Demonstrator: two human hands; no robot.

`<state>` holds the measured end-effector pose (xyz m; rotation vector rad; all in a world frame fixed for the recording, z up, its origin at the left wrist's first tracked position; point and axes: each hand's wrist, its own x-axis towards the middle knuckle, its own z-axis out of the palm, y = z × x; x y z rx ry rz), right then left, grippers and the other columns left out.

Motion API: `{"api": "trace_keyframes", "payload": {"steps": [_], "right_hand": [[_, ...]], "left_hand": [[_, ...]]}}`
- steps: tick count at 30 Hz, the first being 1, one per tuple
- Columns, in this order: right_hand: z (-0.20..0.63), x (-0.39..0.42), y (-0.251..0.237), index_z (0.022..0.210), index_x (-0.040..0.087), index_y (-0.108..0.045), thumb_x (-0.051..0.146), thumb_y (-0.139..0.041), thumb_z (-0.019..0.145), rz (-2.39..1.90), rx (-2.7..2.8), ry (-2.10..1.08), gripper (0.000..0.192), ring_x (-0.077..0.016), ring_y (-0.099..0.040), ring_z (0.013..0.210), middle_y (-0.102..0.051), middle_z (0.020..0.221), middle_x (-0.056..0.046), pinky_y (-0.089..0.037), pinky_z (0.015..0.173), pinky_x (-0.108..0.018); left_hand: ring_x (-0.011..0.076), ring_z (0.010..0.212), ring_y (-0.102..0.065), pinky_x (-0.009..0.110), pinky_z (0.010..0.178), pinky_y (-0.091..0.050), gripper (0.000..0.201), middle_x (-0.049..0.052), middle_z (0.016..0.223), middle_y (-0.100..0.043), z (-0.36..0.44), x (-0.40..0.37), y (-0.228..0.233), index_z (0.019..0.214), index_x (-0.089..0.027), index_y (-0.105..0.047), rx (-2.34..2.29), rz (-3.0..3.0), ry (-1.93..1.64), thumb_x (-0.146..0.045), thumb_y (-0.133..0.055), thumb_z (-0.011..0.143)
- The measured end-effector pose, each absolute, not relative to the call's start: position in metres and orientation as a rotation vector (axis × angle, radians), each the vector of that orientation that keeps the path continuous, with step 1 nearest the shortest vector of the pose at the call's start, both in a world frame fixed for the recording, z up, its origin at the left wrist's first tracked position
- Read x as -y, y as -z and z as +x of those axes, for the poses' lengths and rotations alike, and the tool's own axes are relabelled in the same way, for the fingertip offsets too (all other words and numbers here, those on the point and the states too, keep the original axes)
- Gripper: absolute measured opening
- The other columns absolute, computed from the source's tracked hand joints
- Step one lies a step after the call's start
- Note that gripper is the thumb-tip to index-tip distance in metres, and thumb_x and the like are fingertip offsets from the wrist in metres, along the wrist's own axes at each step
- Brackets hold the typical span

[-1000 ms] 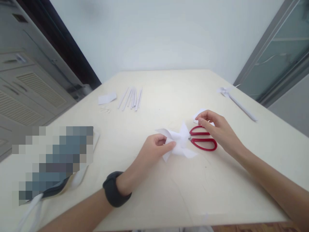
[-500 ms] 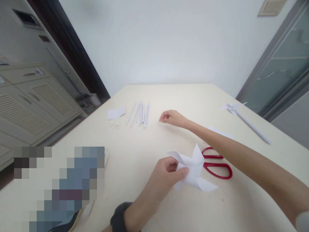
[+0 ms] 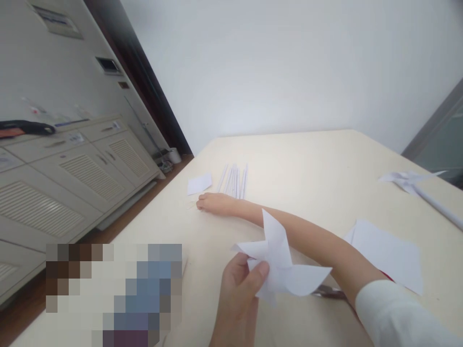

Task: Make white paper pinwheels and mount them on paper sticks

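My left hand [image 3: 240, 279] pinches a white paper pinwheel [image 3: 278, 270] near its centre, thumb on the front, with its curled blades spread out. Across the table, my right hand [image 3: 215, 204] reaches to the far left, fingertips curled down together at the tabletop. Thin pale bits [image 3: 191, 206] lie right at those fingertips; whether one is between them is hidden. Just behind the hand are a small white paper piece [image 3: 199, 183] and several thin rolled paper sticks [image 3: 234, 180]. Beneath my right forearm, the scissors [image 3: 331, 292] are mostly covered.
A finished pinwheel [image 3: 408, 180] on a rolled paper stick [image 3: 439, 207] lies at the right. White paper sheets [image 3: 388, 253] rest beside my right forearm. A pixelated patch hides the near left of the table [image 3: 289, 159]. Cabinets [image 3: 94, 168] stand beyond its left side.
My right hand has moved left, from the right of the paper sticks to the thin pale bits. My left hand still holds the pinwheel, now turned somewhat. The view has swung left.
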<state>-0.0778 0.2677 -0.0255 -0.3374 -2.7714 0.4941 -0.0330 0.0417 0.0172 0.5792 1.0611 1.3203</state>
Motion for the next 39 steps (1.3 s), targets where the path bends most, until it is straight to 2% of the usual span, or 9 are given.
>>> {"api": "trace_keyframes", "payload": {"steps": [7,11,17,20,23,25,28,32,39], "right_hand": [[-0.045,-0.244,0.015,0.114,0.016,-0.054,0.031,-0.052,0.089,-0.331,2.742,-0.592,0.03,-0.0186,-0.058,0.097,-0.057,0.114,-0.008,-0.05,0.082,-0.039],[0.032,-0.207,-0.023,0.093,0.013,-0.057,0.022,-0.051,0.088,-0.453,2.551,-0.736,0.012,-0.0135,-0.058,0.085,-0.062,0.091,-0.004,-0.048,0.078,-0.031],[0.17,-0.099,-0.058,0.113,0.018,-0.051,0.02,-0.042,0.09,-0.735,2.228,-0.865,0.024,-0.0101,-0.054,0.084,-0.056,0.091,-0.002,-0.046,0.077,-0.025],[0.199,-0.041,-0.043,0.098,0.018,-0.061,0.023,-0.05,0.088,-0.839,2.031,-1.268,0.016,-0.0095,-0.054,0.076,-0.059,0.089,-0.002,-0.045,0.069,-0.023],[0.201,-0.007,-0.023,0.091,0.018,-0.061,0.023,-0.057,0.084,-0.853,1.943,-1.484,0.009,-0.0117,-0.059,0.079,-0.062,0.082,-0.001,-0.046,0.071,-0.026],[0.196,0.001,-0.016,0.089,0.018,-0.06,0.02,-0.058,0.083,-0.84,2.0,-1.473,0.006,-0.0124,-0.06,0.082,-0.063,0.085,-0.001,-0.046,0.074,-0.027],[0.192,0.0,-0.014,0.085,0.019,-0.062,0.015,-0.06,0.081,-0.805,2.15,-1.225,0.006,-0.0111,-0.056,0.08,-0.061,0.084,0.0,-0.045,0.074,-0.025],[0.197,-0.004,-0.014,0.084,0.021,-0.067,0.019,-0.064,0.08,-0.861,2.215,-0.975,0.006,-0.0105,-0.05,0.075,-0.052,0.083,-0.001,-0.041,0.066,-0.023],[0.199,0.0,-0.007,0.082,0.022,-0.067,0.019,-0.065,0.079,-0.913,2.179,-1.009,0.005,-0.0101,-0.05,0.074,-0.051,0.082,0.0,-0.041,0.067,-0.023]], "left_hand": [[0.023,0.083,-0.064,0.028,0.071,-0.048,0.021,0.007,0.086,-0.071,-0.03,-0.033,-0.025,0.086,-0.016,-0.068,-1.032,0.725,-1.215,-0.029,-0.069,0.069],[0.0208,0.079,-0.064,0.026,0.07,-0.046,0.019,0.006,0.081,-0.071,-0.019,-0.021,-0.024,0.085,-0.016,-0.07,-1.002,0.911,-0.959,-0.023,-0.071,0.067],[0.0214,0.076,-0.065,0.027,0.069,-0.046,0.014,0.005,0.078,-0.07,-0.003,-0.009,-0.004,0.078,-0.016,-0.072,-0.872,1.118,-0.57,-0.017,-0.065,0.066],[0.0226,0.076,-0.065,0.03,0.072,-0.046,0.012,0.004,0.074,-0.069,0.0,-0.007,0.006,0.076,-0.017,-0.071,-0.864,1.174,-0.503,-0.02,-0.061,0.069],[0.0214,0.071,-0.063,0.027,0.064,-0.044,0.008,0.004,0.07,-0.068,0.001,-0.007,0.012,0.071,-0.017,-0.069,-0.965,1.22,-0.418,-0.02,-0.063,0.066],[0.0188,0.065,-0.061,0.024,0.058,-0.041,0.008,0.003,0.07,-0.067,0.001,-0.008,0.012,0.069,-0.016,-0.069,-1.035,1.276,-0.42,-0.021,-0.064,0.065],[0.0173,0.06,-0.059,0.024,0.055,-0.039,0.005,0.002,0.065,-0.066,0.001,-0.01,0.009,0.065,-0.017,-0.067,-1.039,1.274,-0.391,-0.02,-0.065,0.064],[0.0169,0.061,-0.06,0.023,0.055,-0.04,0.006,0.002,0.068,-0.067,0.001,-0.01,0.007,0.068,-0.018,-0.069,-0.997,1.239,-0.359,-0.02,-0.064,0.065],[0.0153,0.061,-0.057,0.022,0.055,-0.037,0.007,0.001,0.065,-0.063,0.0,-0.009,0.01,0.065,-0.019,-0.067,-1.012,1.268,-0.308,-0.022,-0.062,0.069]]}}
